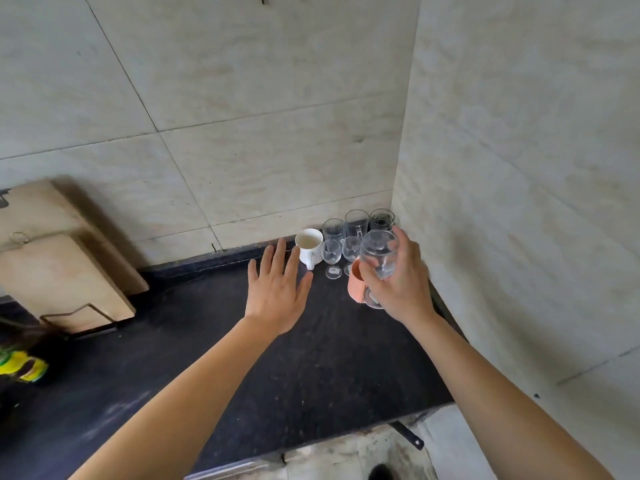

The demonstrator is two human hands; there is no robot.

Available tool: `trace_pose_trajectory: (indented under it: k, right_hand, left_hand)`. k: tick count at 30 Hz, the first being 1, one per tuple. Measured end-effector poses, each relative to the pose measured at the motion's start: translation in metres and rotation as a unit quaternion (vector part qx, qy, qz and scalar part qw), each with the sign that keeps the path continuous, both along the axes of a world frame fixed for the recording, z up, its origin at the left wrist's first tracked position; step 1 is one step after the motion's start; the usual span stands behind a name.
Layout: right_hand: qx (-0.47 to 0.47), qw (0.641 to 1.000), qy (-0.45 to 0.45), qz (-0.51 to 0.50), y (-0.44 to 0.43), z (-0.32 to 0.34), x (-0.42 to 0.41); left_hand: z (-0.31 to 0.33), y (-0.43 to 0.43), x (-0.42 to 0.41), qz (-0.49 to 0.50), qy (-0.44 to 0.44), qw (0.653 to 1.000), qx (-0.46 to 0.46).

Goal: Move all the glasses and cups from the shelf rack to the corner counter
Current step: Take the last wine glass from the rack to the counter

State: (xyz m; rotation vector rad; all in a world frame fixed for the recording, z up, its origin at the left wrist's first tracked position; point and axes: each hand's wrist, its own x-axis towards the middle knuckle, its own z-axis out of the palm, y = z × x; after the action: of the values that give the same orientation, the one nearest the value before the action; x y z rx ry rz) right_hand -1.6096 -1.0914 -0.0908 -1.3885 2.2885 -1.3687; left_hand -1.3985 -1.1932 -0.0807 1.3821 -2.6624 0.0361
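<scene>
My right hand (401, 282) grips a clear stemmed glass (378, 254) above the black corner counter (277, 358). Just under that glass stands an orange cup (355, 287), partly hidden by my fingers. In the corner stand a white mug (308, 245), two small stemmed glasses (331, 258) and, behind them by the wall, three tall tumblers (356, 223). My left hand (277, 289) hovers flat over the counter with its fingers spread, a little left of the white mug, holding nothing. The shelf rack is out of view.
Wooden cutting boards (62, 271) lean in a wire holder at the left against the tiled wall. A yellow and green object (22, 367) lies at the far left edge. The counter's front edge (311, 441) runs along the bottom, with floor below.
</scene>
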Motion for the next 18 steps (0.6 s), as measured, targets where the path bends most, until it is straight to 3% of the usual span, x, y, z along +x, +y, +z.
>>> trace_pose_trajectory:
  k: [5, 9, 18]
  right_hand:
    - [0.041, 0.996, -0.045, 0.058, -0.050, -0.026, -0.013]
    - [0.127, 0.987, -0.029, 0.096, -0.077, -0.063, -0.008]
    - [0.215, 0.972, -0.018, 0.096, -0.136, -0.129, 0.010]
  left_hand:
    - [-0.052, -0.015, -0.001, 0.048, -0.054, 0.994, 0.076]
    - [-0.114, -0.021, 0.007, 0.071, -0.109, 0.976, 0.172]
    - [-0.214, -0.043, 0.024, 0.026, -0.211, 0.929, 0.302]
